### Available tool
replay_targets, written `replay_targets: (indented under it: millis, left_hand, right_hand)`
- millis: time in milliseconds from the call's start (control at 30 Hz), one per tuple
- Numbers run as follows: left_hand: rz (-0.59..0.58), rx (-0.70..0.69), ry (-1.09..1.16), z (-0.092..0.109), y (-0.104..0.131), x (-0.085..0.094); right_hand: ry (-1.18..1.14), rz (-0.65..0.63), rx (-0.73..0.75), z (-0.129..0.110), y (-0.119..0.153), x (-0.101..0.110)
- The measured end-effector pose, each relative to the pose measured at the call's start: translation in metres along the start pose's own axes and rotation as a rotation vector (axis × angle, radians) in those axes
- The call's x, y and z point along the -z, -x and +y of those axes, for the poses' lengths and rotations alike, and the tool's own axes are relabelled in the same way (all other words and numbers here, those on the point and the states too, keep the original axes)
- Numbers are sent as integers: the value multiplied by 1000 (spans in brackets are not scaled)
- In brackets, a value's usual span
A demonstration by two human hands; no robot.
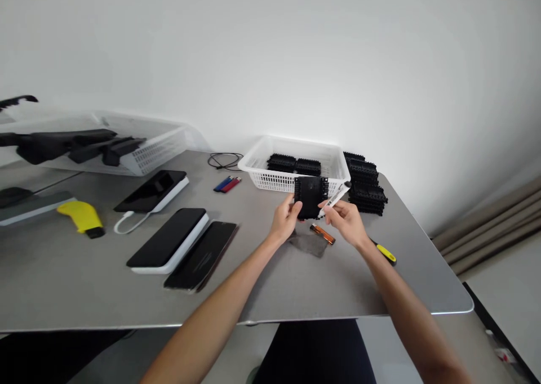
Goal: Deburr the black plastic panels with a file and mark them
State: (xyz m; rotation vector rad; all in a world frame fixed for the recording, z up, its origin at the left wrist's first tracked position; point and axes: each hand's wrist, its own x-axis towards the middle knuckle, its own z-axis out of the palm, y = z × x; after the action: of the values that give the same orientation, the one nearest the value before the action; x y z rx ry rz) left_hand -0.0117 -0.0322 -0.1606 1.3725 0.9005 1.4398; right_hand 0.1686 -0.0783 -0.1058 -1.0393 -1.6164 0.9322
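Note:
My left hand grips a flat black plastic piece with toothed edges by its left side, thumb across its face. In my right hand is a white marker pen, its lower end at the piece's bottom right corner; whether it touches cannot be made out. Below the piece, an orange lighter lies on the table beside a dark, thin, see-through scrap. Behind it stands a white basket with similar black pieces inside. More such pieces are stacked to the right.
A yellow-handled tool lies right of my right hand. On the left are phones on white blocks, a flat dark phone, a yellow tool, and a basket of black parts. Two lighters and a cable lie mid-table.

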Motion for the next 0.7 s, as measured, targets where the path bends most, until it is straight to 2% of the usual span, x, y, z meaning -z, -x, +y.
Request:
replay_targets:
  millis: [100,200,367,700]
  left_hand:
    - [-15,-34,-56,-4,3,0]
    - [-49,-73,-114,-8,5,0]
    - [-87,-122,-167,-11,6,-1]
    - [-75,-112,-147,-9,6,-4]
  right_hand:
    - [39,140,25,23,-5,-14]
    - [94,205,46,37,-5,-17]
    - [180,192,36,43,-2,-13]
    - [288,127,89,45,3,-10]
